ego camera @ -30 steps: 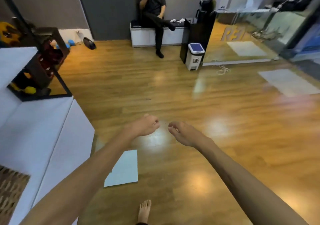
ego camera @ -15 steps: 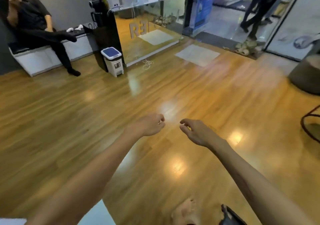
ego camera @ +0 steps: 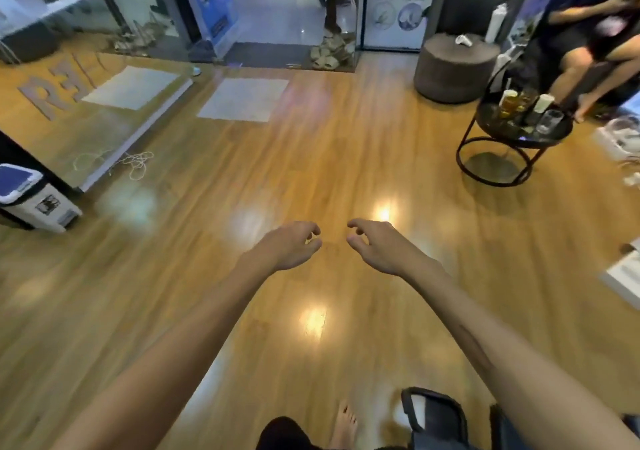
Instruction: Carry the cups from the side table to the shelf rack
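A: Where are the cups?

B: Standing upright in a cluster on the side table, the round dark one on a black ring frame. Two hold amber liquid, one near the table's right edge is clear glass, and a pale one stands between them. They are too small to count with certainty.

A: And the hands, relative to that table?

B: Both are well apart from it, lower and to its left, held out over the wooden floor. The left hand and right hand are near each other but not touching.

A: Holding anything?

B: No. Each is empty, palm down, fingers loosely curled and slightly spread.

A: What sits around the table?

B: Just behind it, a person sits with bare legs. To its left stands a round grey pouf with a white object on top. Far left of the table, a white bin with a blue lid stands at the floor's edge, with a tangle of pale cord nearby. A bare foot shows at the bottom, well below the table.
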